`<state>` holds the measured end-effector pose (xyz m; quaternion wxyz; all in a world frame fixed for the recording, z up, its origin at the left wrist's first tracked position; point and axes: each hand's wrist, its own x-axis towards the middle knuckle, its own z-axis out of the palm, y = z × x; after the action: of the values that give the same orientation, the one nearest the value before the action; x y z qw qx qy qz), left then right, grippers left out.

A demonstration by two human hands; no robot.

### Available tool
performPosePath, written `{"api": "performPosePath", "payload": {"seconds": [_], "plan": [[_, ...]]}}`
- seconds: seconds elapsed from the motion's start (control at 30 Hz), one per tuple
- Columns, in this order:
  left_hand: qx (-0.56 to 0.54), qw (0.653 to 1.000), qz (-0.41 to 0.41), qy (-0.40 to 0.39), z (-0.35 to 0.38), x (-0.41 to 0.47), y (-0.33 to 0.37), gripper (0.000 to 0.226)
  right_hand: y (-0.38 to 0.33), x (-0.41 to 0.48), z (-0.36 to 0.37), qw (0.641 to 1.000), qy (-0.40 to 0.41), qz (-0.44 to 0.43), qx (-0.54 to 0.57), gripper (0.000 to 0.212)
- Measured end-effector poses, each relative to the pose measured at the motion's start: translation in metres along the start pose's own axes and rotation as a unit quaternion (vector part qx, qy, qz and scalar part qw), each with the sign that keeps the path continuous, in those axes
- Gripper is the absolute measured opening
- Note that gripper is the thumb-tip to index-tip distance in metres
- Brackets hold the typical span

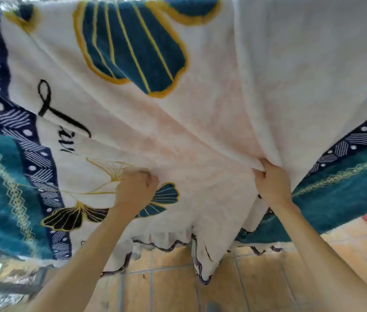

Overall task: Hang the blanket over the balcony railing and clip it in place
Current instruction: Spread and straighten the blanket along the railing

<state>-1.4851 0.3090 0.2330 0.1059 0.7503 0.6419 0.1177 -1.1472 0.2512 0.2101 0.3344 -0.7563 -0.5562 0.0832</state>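
Right now you are gripping the blanket with both hands: your left hand is curling into the white cloth at lower centre, and your right hand is pinching a fold to its right. The blanket is filling most of the frame, its hem hanging above the tiled floor.

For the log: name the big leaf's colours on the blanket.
The leaf is teal with yellow outline and veins; head view.

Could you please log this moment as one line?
left hand: grips white-and-teal leaf-patterned fleece blanket | right hand: pinches a fold | blanket: hangs above tan tiled floor
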Motion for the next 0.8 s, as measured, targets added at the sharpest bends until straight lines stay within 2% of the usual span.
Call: {"api": "performPosePath", "payload": {"seconds": [0.07,0.17,0.27,0.3,0.33,0.4,0.47,0.57,0.63,0.73,0.8], "plan": [[-0.001,0.999,-0.007,-0.039,-0.002,-0.003,0.015,0.050,-0.004,0.003,-0.009,1.000,-0.015,-0.015,0.019,0.035],[-0.004,0.992,0.035,-0.118,-0.003,-0.011,0.051,0.074,-0.024,-0.003,-0.013,0.996,-0.061,-0.053,0.034,0.038],[-0.055,0.986,0.058,-0.149,-0.001,-0.026,0.098,0.094,-0.041,-0.028,0.000,0.977,-0.170,-0.119,-0.042,0.046],[-0.062,0.986,0.083,-0.130,0.001,-0.029,0.112,0.094,-0.046,-0.039,0.007,0.962,-0.218,-0.140,-0.086,0.045],[-0.056,0.987,0.112,-0.100,0.003,-0.031,0.123,0.083,-0.050,-0.052,0.017,0.946,-0.261,-0.152,-0.119,0.042],[0.013,0.987,0.147,-0.065,0.012,-0.029,0.135,0.065,-0.056,-0.074,0.036,0.928,-0.310,-0.153,-0.137,0.047],[0.081,0.984,0.141,-0.078,0.031,-0.025,0.131,0.049,-0.053,-0.094,0.051,0.927,-0.308,-0.149,-0.152,0.069],[0.149,0.965,0.150,-0.152,0.070,-0.032,0.116,0.038,-0.026,-0.113,0.078,0.931,-0.310,-0.103,-0.165,0.061],[0.170,0.957,0.154,-0.178,0.097,-0.042,0.105,0.041,-0.011,-0.126,0.093,0.924,-0.334,-0.082,-0.168,0.063],[0.173,0.954,0.131,-0.207,0.127,-0.049,0.086,0.043,0.000,-0.138,0.121,0.900,-0.395,-0.057,-0.176,0.030],[0.184,0.951,0.110,-0.223,0.149,-0.054,0.070,0.041,-0.001,-0.144,0.140,0.883,-0.436,-0.049,-0.168,0.020]]}}
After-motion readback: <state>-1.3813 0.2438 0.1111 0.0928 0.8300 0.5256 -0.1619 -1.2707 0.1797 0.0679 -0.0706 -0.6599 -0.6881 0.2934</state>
